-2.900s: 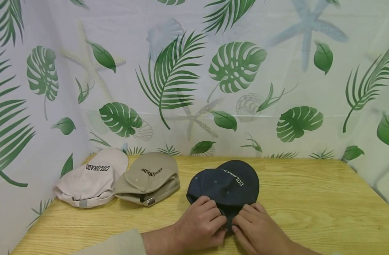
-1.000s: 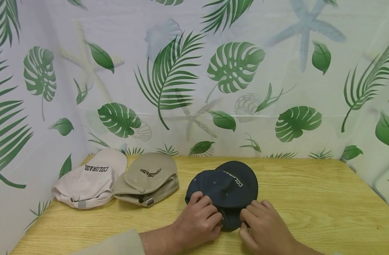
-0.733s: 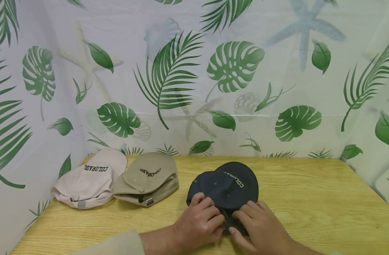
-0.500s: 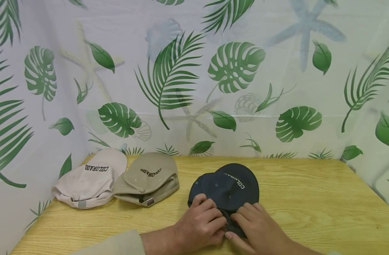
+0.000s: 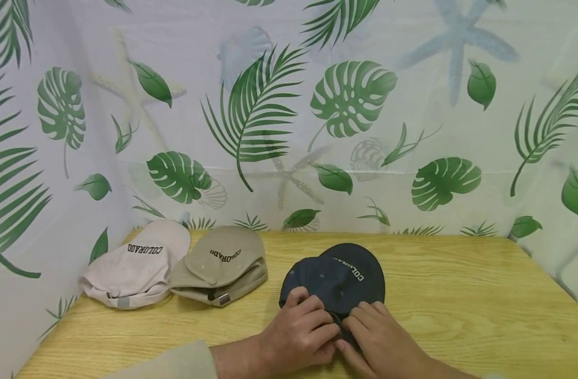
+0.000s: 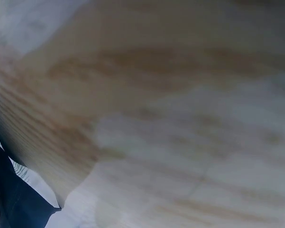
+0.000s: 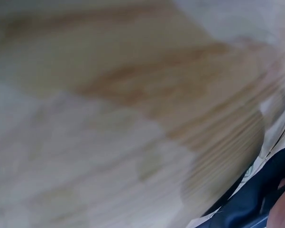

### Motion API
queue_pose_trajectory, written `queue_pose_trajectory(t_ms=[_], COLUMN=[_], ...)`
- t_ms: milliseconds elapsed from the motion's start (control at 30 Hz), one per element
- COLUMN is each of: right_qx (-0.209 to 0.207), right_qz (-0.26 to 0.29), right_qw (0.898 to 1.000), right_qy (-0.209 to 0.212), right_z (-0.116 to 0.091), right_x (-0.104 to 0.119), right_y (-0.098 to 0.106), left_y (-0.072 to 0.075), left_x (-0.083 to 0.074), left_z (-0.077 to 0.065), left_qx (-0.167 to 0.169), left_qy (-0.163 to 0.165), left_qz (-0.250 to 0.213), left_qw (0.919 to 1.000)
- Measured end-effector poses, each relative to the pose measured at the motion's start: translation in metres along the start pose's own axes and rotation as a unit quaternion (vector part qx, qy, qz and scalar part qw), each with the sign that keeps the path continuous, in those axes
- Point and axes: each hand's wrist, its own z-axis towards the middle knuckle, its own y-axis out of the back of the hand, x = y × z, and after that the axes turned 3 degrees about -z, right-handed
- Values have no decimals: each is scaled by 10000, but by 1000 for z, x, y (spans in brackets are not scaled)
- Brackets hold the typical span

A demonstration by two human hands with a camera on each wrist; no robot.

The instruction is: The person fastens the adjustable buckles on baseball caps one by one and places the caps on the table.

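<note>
A navy cap [image 5: 350,276] with white COLORADO lettering lies near the middle of the table, its brim pointing away. My left hand [image 5: 300,334] grips the near edge of its back, fingers curled over the fabric. Close beside it, my right hand [image 5: 381,337] pinches the same rear part at the strap [image 5: 338,321], the two thumbs almost meeting. The strap's fastening is mostly hidden behind the fingers. In the left wrist view a dark piece of the cap [image 6: 19,199] shows at the lower left; the right wrist view has dark fabric [image 7: 251,204] beside a fingertip.
A beige cap [image 5: 222,263] with a metal buckle sits left of the navy one. Next to it, farther left, is a pale pink cap [image 5: 132,268]. Both stand on the wood-grain table [image 5: 459,295]. A leaf-print curtain [image 5: 279,116] rises behind and along the sides.
My right hand, which was farther right on the cap's rear edge a second ago, has shifted left against my left hand. The navy cap has slid slightly nearer. The other caps are unmoved.
</note>
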Motion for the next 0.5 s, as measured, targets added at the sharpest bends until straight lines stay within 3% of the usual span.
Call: queue_pose_trajectory(t_ms=[233,500], right_qx=[-91,141], right_qz=[-112,-119], right_qw=[9998,9998], right_qy=[112,-16], right_z=[-2,-2], right_x=[-3,-4], right_y=[-1,-2], left_y=[-2,1], left_x=[1,1], left_z=[0,-2], left_qx=[171,515], left_qy=[17,130], left_qz=[155,148], left_qw=[9997,9985])
